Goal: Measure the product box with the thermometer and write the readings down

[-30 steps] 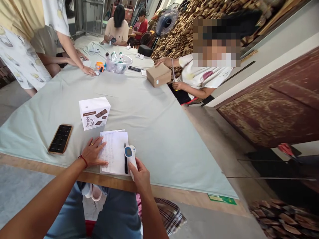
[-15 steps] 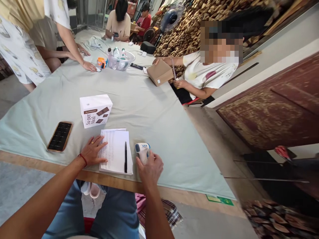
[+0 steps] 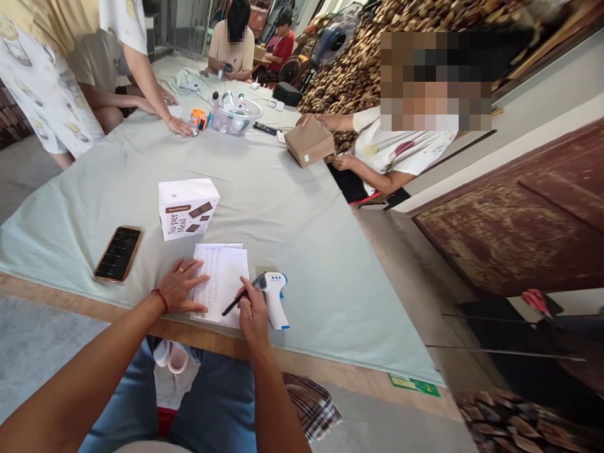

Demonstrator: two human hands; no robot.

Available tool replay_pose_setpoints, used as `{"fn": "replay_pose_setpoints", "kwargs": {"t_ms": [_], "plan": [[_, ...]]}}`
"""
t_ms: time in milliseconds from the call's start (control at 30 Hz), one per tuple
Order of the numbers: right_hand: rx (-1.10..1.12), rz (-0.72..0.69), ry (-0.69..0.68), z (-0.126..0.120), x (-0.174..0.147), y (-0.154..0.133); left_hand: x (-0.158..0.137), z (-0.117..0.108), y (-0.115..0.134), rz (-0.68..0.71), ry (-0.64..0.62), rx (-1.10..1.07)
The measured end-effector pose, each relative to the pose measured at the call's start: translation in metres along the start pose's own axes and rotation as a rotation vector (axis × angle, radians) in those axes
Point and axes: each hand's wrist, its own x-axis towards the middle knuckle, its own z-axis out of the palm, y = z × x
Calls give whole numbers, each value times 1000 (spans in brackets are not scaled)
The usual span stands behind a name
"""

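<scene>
My left hand lies flat with fingers spread over the left edge of a stack of paper, which carries rows of small writing. In my right hand a black pen is gripped, its lower end slanting down to the left above the sheet. Just right of that hand, a white and blue infrared thermometer rests on the cloth. Behind the papers stands a white box printed with brown bars. A phone in an orange-brown case lies to the left.
A pale green cloth covers the table. Farther back are a clear plastic basin with bottles, an orange tape dispenser and a dark phone. A person at right holds a cardboard box; another person's hand touches the table at left.
My right hand has let go of the thermometer, moved left and picked up the pen from the paper. My left hand stays on the sheets. The cardboard box has tilted slightly.
</scene>
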Motion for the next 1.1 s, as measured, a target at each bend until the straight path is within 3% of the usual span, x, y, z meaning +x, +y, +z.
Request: {"fn": "replay_pose_setpoints", "kwargs": {"t_ms": [233,467,833,1100], "plan": [[230,145,54,17,-22,1,0,1,1,-8,-9,7],[262,33,-34,8,-18,-11,1,-1,2,-21,-10,18],[401,268,-17,10,-19,-11,1,-1,2,-23,-11,11],[198,199,44,15,-23,-15,1,0,2,-29,-19,-1]]}}
